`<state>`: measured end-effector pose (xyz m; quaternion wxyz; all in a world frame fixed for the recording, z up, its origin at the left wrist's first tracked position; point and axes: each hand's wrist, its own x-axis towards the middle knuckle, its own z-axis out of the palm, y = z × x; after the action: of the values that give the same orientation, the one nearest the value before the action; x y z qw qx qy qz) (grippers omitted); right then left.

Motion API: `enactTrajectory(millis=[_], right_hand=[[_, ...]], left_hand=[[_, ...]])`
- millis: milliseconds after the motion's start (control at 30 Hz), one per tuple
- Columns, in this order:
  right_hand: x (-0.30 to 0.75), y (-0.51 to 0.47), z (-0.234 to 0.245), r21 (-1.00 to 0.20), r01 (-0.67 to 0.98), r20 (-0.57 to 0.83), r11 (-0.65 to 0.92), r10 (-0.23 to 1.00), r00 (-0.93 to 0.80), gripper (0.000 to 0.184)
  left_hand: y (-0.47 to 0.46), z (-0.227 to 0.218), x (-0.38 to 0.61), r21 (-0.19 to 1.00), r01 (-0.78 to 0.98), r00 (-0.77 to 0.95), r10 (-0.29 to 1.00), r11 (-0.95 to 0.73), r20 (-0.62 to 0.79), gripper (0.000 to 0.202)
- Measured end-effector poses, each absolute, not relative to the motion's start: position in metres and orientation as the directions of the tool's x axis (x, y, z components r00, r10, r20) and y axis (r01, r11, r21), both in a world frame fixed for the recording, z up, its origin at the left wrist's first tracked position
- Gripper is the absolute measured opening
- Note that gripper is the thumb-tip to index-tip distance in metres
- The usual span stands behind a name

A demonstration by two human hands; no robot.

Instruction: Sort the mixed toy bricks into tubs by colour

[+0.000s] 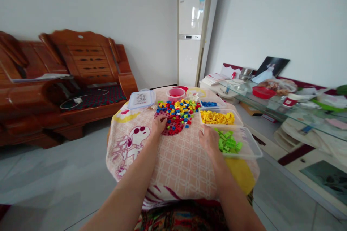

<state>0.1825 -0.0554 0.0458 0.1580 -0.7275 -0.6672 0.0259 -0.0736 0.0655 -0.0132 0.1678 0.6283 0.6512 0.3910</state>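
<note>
A pile of small mixed red, blue, yellow and green blocks (177, 113) lies on a cloth-covered table (173, 162). My left hand (158, 124) rests at the pile's near left edge, fingers curled onto red pieces. My right hand (208, 140) sits at the rim of a clear tray of green blocks (230, 142), fingers bent down; what they hold, if anything, is hidden. Behind it stand a tray of yellow blocks (217, 117) and a tray of blue blocks (209, 104).
A clear lid (141, 99) and a red tub (175, 94) sit at the table's far side. A wooden sofa (62, 83) stands on the left. A glass shelf with clutter (284, 97) runs along the right. A white cabinet (191, 29) stands behind.
</note>
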Motion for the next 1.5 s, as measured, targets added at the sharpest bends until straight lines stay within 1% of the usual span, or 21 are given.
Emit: enactTrajectory(millis=[67, 233, 367, 500, 567, 600, 667, 767, 833, 933, 1100, 1300, 1400, 1500], right_hand=[[0.172, -0.051, 0.047, -0.282, 0.958, 0.158, -0.053, 0.982, 0.101, 0.027], [0.149, -0.035, 0.050, -0.337, 0.940, 0.156, 0.060, 0.988, -0.008, 0.027], [0.148, -0.033, 0.051, -0.371, 0.921, 0.160, 0.115, 0.985, -0.058, 0.027], [0.172, -0.037, 0.056, -0.449, 0.873, 0.209, 0.189, 0.972, -0.103, 0.028], [0.191, -0.037, 0.059, -0.464, 0.861, 0.252, 0.207, 0.963, -0.096, 0.029], [0.202, -0.036, 0.059, -0.451, 0.871, 0.268, 0.194, 0.960, -0.076, 0.031], [0.225, -0.034, 0.058, -0.374, 0.915, 0.304, 0.155, 0.952, -0.037, 0.033], [0.257, -0.033, 0.048, -0.236, 0.958, 0.319, 0.163, 0.944, -0.082, 0.033], [0.272, -0.033, 0.040, -0.191, 0.966, 0.290, 0.172, 0.950, -0.112, 0.036], [0.279, -0.033, 0.032, -0.176, 0.973, 0.255, 0.149, 0.962, -0.101, 0.042], [0.264, -0.033, 0.033, -0.124, 0.989, 0.209, 0.075, 0.977, -0.048, 0.042], [0.266, -0.037, 0.026, -0.153, 0.983, 0.251, 0.105, 0.966, -0.064, 0.044], [0.271, -0.038, 0.020, -0.171, 0.977, 0.277, 0.128, 0.958, -0.077, 0.045], [0.274, -0.038, 0.017, -0.184, 0.972, 0.304, 0.149, 0.949, -0.088, 0.046]], left_hand=[[0.063, -0.015, -0.074, 0.720, 0.686, -0.152, 0.949, -0.100, 0.276, 0.028], [0.062, -0.020, -0.077, 0.715, 0.694, -0.171, 0.946, -0.083, 0.276, 0.028], [0.063, -0.021, -0.077, 0.726, 0.683, -0.179, 0.947, -0.076, 0.267, 0.029], [0.065, -0.024, -0.077, 0.741, 0.667, -0.184, 0.947, -0.078, 0.265, 0.029], [0.066, -0.025, -0.077, 0.739, 0.668, -0.185, 0.943, -0.084, 0.275, 0.029], [0.066, -0.025, -0.077, 0.736, 0.671, -0.182, 0.943, -0.089, 0.280, 0.028], [0.066, -0.025, -0.076, 0.729, 0.677, -0.174, 0.942, -0.097, 0.286, 0.028], [0.067, -0.025, -0.075, 0.729, 0.678, -0.177, 0.941, -0.094, 0.287, 0.028], [0.067, -0.024, -0.074, 0.728, 0.681, -0.183, 0.942, -0.086, 0.282, 0.028], [0.066, -0.023, -0.073, 0.724, 0.686, -0.193, 0.942, -0.070, 0.274, 0.028], [0.059, -0.016, -0.070, 0.716, 0.695, -0.196, 0.938, -0.074, 0.286, 0.027], [0.055, -0.014, -0.069, 0.715, 0.695, -0.193, 0.937, -0.078, 0.290, 0.026], [0.058, -0.016, -0.069, 0.707, 0.700, -0.174, 0.934, -0.104, 0.310, 0.033], [0.062, -0.018, -0.067, 0.668, 0.719, -0.078, 0.933, -0.192, 0.352, 0.042]])
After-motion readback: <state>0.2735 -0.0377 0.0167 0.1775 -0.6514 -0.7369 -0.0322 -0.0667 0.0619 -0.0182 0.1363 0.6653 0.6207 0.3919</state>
